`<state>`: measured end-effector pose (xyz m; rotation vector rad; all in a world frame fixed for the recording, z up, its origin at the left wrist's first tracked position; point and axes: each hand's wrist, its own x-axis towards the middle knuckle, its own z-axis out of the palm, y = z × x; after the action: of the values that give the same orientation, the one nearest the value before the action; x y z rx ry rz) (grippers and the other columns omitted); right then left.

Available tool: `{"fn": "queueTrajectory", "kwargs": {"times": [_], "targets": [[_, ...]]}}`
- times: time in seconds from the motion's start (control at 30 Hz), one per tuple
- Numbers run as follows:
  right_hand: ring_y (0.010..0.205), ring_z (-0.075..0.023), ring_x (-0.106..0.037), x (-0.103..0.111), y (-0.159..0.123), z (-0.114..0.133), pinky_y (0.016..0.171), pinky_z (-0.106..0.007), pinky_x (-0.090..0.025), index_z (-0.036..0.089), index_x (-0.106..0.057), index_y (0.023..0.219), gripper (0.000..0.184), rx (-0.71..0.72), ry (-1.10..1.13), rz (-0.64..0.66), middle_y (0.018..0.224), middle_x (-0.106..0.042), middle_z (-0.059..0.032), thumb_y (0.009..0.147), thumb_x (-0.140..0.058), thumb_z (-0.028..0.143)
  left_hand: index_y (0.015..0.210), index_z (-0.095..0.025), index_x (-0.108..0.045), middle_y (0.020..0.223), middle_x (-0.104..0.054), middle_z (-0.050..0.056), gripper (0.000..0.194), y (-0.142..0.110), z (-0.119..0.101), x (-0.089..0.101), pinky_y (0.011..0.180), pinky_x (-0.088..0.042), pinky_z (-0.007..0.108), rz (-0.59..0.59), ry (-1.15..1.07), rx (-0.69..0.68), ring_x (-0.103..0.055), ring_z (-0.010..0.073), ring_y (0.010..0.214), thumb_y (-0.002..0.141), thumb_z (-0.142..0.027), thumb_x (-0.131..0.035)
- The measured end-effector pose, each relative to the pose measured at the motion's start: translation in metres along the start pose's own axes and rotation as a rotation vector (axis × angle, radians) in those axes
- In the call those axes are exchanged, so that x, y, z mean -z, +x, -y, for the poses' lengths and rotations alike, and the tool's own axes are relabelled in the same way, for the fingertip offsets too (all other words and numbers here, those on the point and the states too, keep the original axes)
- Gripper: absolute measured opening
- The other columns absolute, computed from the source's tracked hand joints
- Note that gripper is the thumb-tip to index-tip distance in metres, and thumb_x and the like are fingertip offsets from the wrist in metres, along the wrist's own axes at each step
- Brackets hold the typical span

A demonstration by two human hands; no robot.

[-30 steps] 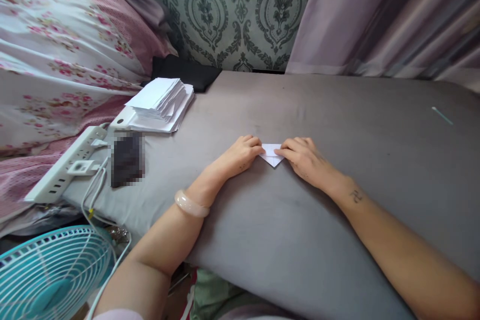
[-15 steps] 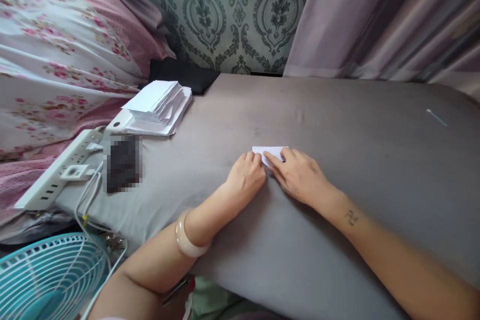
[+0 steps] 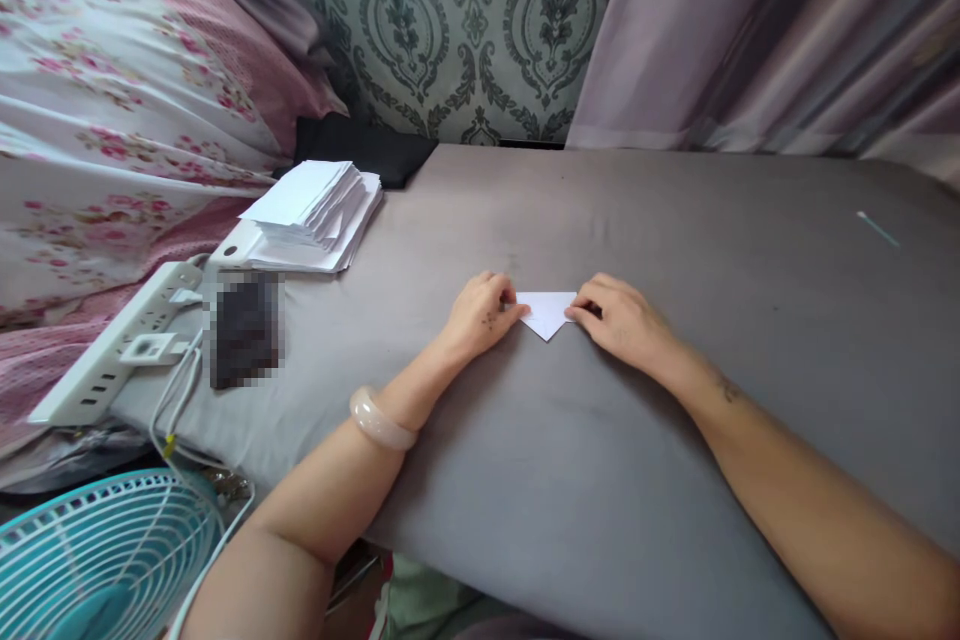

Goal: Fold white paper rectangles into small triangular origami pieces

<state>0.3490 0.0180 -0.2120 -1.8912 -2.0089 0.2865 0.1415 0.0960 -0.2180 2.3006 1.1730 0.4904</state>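
A small white sheet of paper [image 3: 547, 313], folded so that a point faces me, lies on the grey cloth surface [image 3: 570, 480]. My left hand [image 3: 484, 312] pinches its left corner between thumb and fingers. At the opposite corner, my right hand [image 3: 619, 315] grips the paper the same way. The middle of the paper and its near tip show between the two hands. Parts of both side corners are hidden under my fingers.
To the left stand a stack of white paper [image 3: 307, 210], a white power strip [image 3: 112, 350] with cables, and a dark pixelated object [image 3: 244, 330]. A black folded item [image 3: 367, 148] lies behind. A turquoise fan [image 3: 105, 550] is at lower left; a thin stick [image 3: 877, 228] lies far right.
My hands have moved apart to the paper's two side corners. The right index finger no longer presses on the paper, and its pointed near edge is now uncovered.
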Motion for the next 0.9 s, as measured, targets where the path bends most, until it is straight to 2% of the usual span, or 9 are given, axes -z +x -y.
{"fn": "queueTrajectory", "kwargs": {"times": [0.03, 0.1, 0.2, 0.27, 0.4, 0.57, 0.77, 0.9], "targets": [[0.08, -0.0171, -0.058, -0.001, 0.002, -0.005, 0.073, -0.031, -0.045, 0.021, -0.064, 0.085, 0.012, -0.055, 0.065, -0.01, 0.091, -0.062, -0.0039, 0.085, -0.061, 0.032, 0.096, -0.016, -0.063, 0.098, -0.057, 0.008, 0.022, 0.001, 0.002, -0.001, 0.08, -0.046, 0.031, -0.004, -0.038, 0.008, -0.053, 0.018, 0.087, 0.08, -0.03, -0.068], [0.077, -0.0163, -0.058, -0.003, 0.005, -0.011, 0.075, -0.033, -0.047, 0.021, -0.062, 0.102, 0.025, -0.104, 0.154, -0.024, 0.1, -0.063, -0.0044, 0.08, -0.065, 0.034, 0.105, -0.015, -0.062, 0.106, -0.054, 0.01, 0.03, 0.002, 0.004, -0.001, 0.085, -0.046, 0.033, -0.001, -0.094, 0.029, -0.052, 0.0186, 0.092, 0.079, -0.028, -0.07], [0.082, -0.0173, -0.058, -0.004, 0.005, -0.013, 0.083, -0.037, -0.049, 0.025, -0.052, 0.127, 0.047, -0.067, 0.238, -0.01, 0.114, -0.062, -0.0055, 0.081, -0.062, 0.03, 0.099, -0.015, -0.064, 0.104, -0.052, 0.01, 0.027, 0.003, 0.006, -0.001, 0.087, -0.045, 0.034, 0.024, -0.137, 0.057, -0.051, 0.0192, 0.093, 0.076, -0.028, -0.071], [0.086, -0.0183, -0.058, -0.004, 0.005, -0.012, 0.087, -0.039, -0.048, 0.027, -0.049, 0.131, 0.051, -0.054, 0.28, 0.005, 0.117, -0.062, -0.0051, 0.081, -0.061, 0.029, 0.091, -0.015, -0.066, 0.099, -0.054, 0.008, 0.022, 0.004, 0.006, -0.001, 0.085, -0.045, 0.034, 0.024, -0.161, 0.052, -0.05, 0.0185, 0.091, 0.074, -0.028, -0.072], [0.092, -0.0197, -0.058, -0.002, 0.005, -0.011, 0.091, -0.039, -0.047, 0.027, -0.052, 0.13, 0.052, -0.065, 0.32, 0.025, 0.118, -0.063, -0.0047, 0.079, -0.062, 0.029, 0.079, -0.016, -0.065, 0.077, -0.058, 0.002, 0.012, 0.005, 0.003, 0.002, 0.075, -0.042, 0.028, 0.087, -0.275, 0.019, -0.05, 0.0144, 0.076, 0.075, -0.026, -0.068], [0.092, -0.0191, -0.058, 0.0, 0.007, -0.01, 0.091, -0.038, -0.047, 0.025, -0.054, 0.129, 0.053, -0.091, 0.407, 0.044, 0.113, -0.065, -0.0049, 0.077, -0.063, 0.028, 0.077, -0.015, -0.065, 0.061, -0.051, -0.004, 0.016, 0.0, -0.002, 0.007, 0.058, -0.033, 0.023, 0.129, -0.497, 0.102, -0.043, 0.0088, 0.058, 0.075, -0.03, -0.067], [0.073, -0.0153, -0.057, 0.004, 0.009, -0.008, 0.073, -0.032, -0.048, 0.02, -0.066, 0.112, 0.039, -0.111, 0.53, 0.118, 0.087, -0.066, -0.0033, 0.075, -0.063, 0.033, 0.079, -0.014, -0.06, 0.066, -0.055, -0.003, 0.024, 0.0, 0.0, 0.005, 0.057, -0.034, 0.02, 0.06, -0.772, 0.084, -0.046, 0.0073, 0.06, 0.072, -0.034, -0.072], [0.067, -0.0136, -0.054, 0.009, 0.009, -0.007, 0.067, -0.03, -0.046, 0.02, -0.068, 0.105, 0.032, -0.104, 0.596, 0.145, 0.079, -0.065, -0.001, 0.078, -0.06, 0.036, 0.096, -0.014, -0.064, 0.08, -0.066, 0.002, 0.036, -0.001, 0.001, 0.006, 0.063, -0.04, 0.022, 0.133, -0.83, 0.117, -0.056, 0.0108, 0.069, 0.072, -0.039, -0.073]]}}
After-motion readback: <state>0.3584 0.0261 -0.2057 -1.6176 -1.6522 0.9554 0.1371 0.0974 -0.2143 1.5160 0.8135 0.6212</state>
